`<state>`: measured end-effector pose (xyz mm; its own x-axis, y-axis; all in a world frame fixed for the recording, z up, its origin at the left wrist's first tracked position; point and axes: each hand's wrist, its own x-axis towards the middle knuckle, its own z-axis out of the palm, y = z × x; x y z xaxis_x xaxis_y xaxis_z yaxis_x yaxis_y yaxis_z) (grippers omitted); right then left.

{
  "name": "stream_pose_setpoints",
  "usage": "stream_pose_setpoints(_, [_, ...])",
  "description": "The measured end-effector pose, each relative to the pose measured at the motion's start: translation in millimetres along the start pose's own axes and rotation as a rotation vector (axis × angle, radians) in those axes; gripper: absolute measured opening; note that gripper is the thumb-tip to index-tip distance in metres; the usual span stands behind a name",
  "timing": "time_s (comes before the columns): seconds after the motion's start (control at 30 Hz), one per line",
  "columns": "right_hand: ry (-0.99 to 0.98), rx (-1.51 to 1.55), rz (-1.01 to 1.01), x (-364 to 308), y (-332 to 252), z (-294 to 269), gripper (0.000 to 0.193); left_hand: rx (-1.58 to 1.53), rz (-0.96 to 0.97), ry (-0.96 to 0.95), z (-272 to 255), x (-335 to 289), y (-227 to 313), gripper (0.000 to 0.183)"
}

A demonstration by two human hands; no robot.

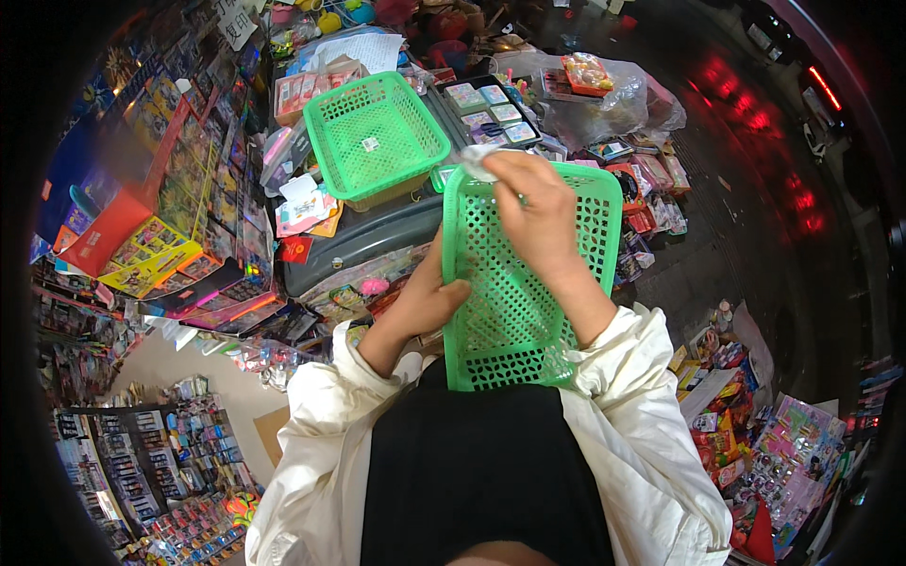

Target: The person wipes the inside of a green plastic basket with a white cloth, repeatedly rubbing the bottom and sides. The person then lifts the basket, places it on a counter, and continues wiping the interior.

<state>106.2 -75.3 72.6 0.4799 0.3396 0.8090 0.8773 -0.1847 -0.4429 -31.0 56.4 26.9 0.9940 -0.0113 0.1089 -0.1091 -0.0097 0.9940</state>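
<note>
A green plastic basket (609,217) with a perforated bottom and sides is tilted up in front of my body. My left hand (429,300) grips its left side, the thumb over the wall and the other fingers hidden behind. In my right hand (536,208) is a crumpled white tissue (479,162), pinched at the basket's far left corner. A second green basket (326,141) of the same kind rests on the goods ahead, with a small white label on its bottom.
Beyond the baskets, a dark tray (538,123) holds several small boxes, beside a clear plastic bag (646,104). Shelves of colourful packets (170,141) rise on the left. Bottles line a rack (142,462) at lower left. Packaged goods (793,453) are heaped at lower right.
</note>
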Motion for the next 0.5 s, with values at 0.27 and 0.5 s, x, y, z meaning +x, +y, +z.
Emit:
stream_pose_setpoints(0.27, [-0.362, 0.316, -0.186, -29.1, -26.8, 14.5, 0.03, 0.129, -0.119, -0.045, -7.0, -2.5, 1.8, 0.079])
stream_pose_setpoints(0.5, [-0.096, 0.136, 0.094, -4.1, -26.1, 5.9, 0.029, 0.14, 0.171, 0.11, 15.6, 1.2, -2.2, 0.067])
